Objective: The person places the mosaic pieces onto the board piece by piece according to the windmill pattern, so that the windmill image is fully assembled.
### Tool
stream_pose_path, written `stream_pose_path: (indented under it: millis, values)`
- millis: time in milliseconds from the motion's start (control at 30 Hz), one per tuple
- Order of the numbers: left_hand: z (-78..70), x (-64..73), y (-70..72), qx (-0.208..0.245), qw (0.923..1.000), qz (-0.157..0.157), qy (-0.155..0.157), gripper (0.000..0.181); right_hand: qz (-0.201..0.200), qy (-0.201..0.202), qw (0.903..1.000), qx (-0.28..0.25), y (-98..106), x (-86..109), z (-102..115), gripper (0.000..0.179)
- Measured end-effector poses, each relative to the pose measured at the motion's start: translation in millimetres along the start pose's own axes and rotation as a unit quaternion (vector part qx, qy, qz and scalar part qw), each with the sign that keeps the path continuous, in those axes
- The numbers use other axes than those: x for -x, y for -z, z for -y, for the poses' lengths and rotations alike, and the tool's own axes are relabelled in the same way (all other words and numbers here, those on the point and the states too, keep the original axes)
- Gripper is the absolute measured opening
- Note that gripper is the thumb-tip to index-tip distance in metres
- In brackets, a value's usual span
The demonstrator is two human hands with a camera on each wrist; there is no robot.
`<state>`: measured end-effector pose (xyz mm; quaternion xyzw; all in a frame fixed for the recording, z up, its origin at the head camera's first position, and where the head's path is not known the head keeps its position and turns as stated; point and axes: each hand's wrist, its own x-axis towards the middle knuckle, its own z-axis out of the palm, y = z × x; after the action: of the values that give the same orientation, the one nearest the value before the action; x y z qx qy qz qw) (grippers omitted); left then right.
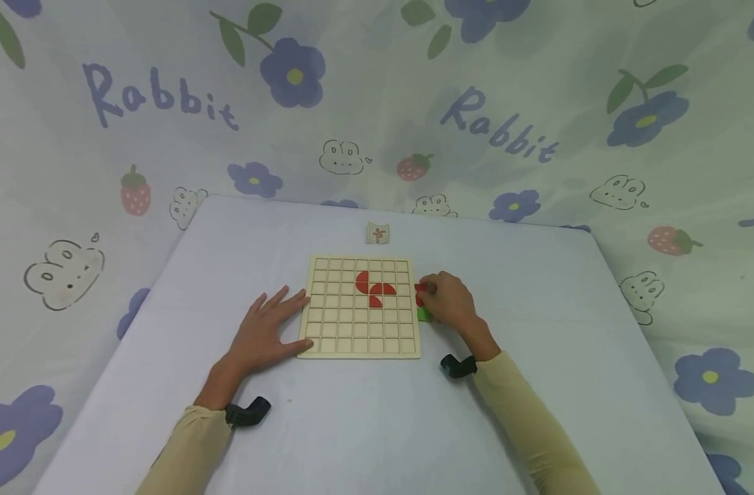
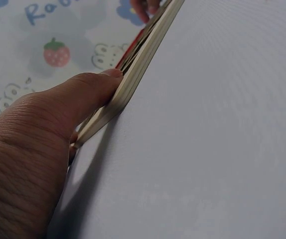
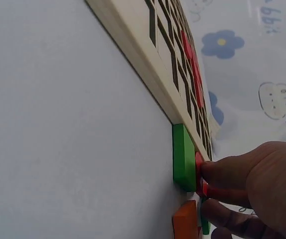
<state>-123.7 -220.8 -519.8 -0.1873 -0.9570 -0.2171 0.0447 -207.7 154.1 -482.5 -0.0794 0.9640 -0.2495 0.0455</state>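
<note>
Wooden grid board (image 1: 346,316), part filled: red pieces set, most cells bare

Location: on the table (image 1: 364,426), between the two hands.
Done: red pieces (image 1: 383,289) with curved edges lie in a small cluster of cells, above and right of the board's middle.
Left: all other cells hold nothing; how many are meant to be filled cannot be told. Judged by the pieces outside the board, the work is at an early or middle stage.
Loose stock, off the board's right edge: one green piece (image 3: 183,159), just beside the rim; one orange piece (image 3: 185,221); a loose red piece (image 3: 199,167); a second green piece (image 3: 206,226), mostly hidden.
Right hand (image 1: 450,297): fingers curled at the loose red piece, thumb against it, apparently pinching it.
Left hand (image 1: 265,335): fingers spread and straight, touching the board's left side, thumb on the near corner; likely steadying it.
Reference: small card (image 1: 378,234) beyond the board, bearing a reddish figure, perhaps the pattern to match; detail too small to read
</note>
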Motion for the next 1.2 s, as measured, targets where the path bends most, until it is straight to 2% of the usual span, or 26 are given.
stream_pose_path:
  millis: [167,367,533,700,867,967,1100,1200]
  values:
    - [2.1,0.1,-2.0,0.001,1.0000,-0.002,0.000,0.089,0.010,0.011,0.9999,0.003,1,-2.0,-1,0.027]
    - [1.0,-0.3,-3.0,0.004,1.0000,-0.003,0.000,0.089,0.018,0.006,0.9998,-0.009,4,-0.8,-3,0.030]
    - [0.7,-1.2,-1.5,-0.003,1.0000,-0.001,0.000,0.089,0.024,0.007,0.9990,-0.037,6,-1.1,-3,0.021]
    - [0.3,-1.8,-0.1,-0.001,1.0000,-0.002,-0.002,0.088,0.038,-0.018,0.9955,-0.084,6,0.4,2,0.012]
    - [0.7,-1.7,0.7,-0.002,1.0000,-0.003,-0.001,0.088,0.051,-0.029,0.9934,-0.098,5,1.2,7,0.022]
    - [1.6,-1.3,0.5,-0.004,1.0000,-0.001,0.001,0.089,0.049,-0.028,0.9939,-0.095,5,0.7,7,0.025]
    - [1.8,-0.7,-0.2,-0.001,1.0000,-0.002,0.002,0.089,0.052,-0.036,0.9923,-0.107,5,0.7,5,0.019]
    - [0.9,-0.3,-2.0,0.002,1.0000,0.003,0.003,0.089,0.031,-0.037,0.9920,-0.116,4,2.0,1,0.013]
